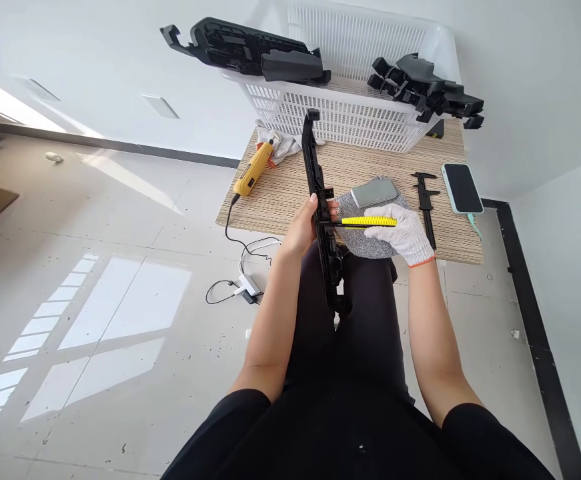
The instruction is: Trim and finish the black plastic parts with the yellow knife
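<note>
My bare left hand is closed around a long black plastic part, which it holds upright above my lap. My right hand, in a white knit glove, grips a tool with a ribbed yellow handle. The tool's thin dark end reaches across to the middle of the plastic part and seems to touch it; its exact kind I cannot make out. Behind my hands, a grey cloth pad lies on the table's near edge with a flat grey block on it.
A white slotted basket stands at the back of the wooden table, with black plastic parts across its rim. A yellow corded tool and a glove lie left. Black calipers and a phone lie right.
</note>
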The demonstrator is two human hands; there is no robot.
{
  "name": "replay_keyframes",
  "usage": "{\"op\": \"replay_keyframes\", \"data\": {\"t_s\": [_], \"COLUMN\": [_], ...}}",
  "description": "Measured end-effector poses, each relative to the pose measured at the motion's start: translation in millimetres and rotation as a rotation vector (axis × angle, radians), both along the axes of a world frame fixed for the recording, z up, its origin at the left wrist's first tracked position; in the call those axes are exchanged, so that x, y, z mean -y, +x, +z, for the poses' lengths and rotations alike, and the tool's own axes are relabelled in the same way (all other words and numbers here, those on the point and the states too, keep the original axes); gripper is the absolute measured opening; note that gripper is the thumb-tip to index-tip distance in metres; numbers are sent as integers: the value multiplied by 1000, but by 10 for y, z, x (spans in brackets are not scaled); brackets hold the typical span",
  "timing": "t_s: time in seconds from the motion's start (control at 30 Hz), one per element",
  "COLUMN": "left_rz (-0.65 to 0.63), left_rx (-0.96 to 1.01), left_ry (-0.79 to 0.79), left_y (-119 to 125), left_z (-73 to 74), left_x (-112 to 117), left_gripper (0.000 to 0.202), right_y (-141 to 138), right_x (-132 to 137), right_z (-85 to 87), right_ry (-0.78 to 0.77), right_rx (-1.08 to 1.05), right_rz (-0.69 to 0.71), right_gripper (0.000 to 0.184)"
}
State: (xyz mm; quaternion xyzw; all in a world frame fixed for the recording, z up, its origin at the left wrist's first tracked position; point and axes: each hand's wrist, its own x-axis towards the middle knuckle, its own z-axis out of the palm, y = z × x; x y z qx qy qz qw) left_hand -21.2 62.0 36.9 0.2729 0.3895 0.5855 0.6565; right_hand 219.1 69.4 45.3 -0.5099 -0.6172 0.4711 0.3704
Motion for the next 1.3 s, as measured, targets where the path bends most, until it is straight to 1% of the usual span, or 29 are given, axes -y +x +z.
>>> {"op": "replay_keyframes", "data": {"t_s": [0.1,0.2,0.27,0.4,0.5,0.6,0.7,0.77,0.9,1.0,1.07,1.17,1.23,1.3], "left_rz": [-8,-57,-69,-60,-32,-2,-8,-11,-26,-51,-85,-156,-154,-131], "left_rx": [30,68,70,88,62,16,80,114,53,55,42,-40,-63,-42], "left_ry": [3,14,17,32,31,10,30,41,18,53,72,77,72,64], "left_y": [-28,-92,-118,-97,-46,-21,-48,-75,-82,-45,-3,68,91,76], "left_z": [9,19,21,-2,-25,-28,-16,-7,16,32,36,29,24,24], "left_x": [6,19,27,28,25,27,34,38,24,-7,-31,-65,-88,-112], "left_gripper": [34,34,34,34,35,36,37,38,43,40,38,35,37,39], "right_y": [5,14,14,13,20,19,12,10,14,11,5,-3,-4,-3], "right_x": [-2,-10,-14,-12,-10,-7,-6,-7,-14,-17,-14,-6,-6,-12], "right_z": [-18,-37,-44,-40,-19,2,8,9,12,11,10,7,0,-9], "right_ry": [41,9,-3,37,3,-6,22,28,15,10,-4,-31,-29,-16], "right_rx": [8,18,18,9,8,8,10,12,10,-4,9,10,-4,-6], "right_rz": [-21,35,37,9,57,48,9,13,28,39,55,55,37,25], "right_gripper": [45,45,45,47,46,43,40,41,44,45,47,49,48,46]}}
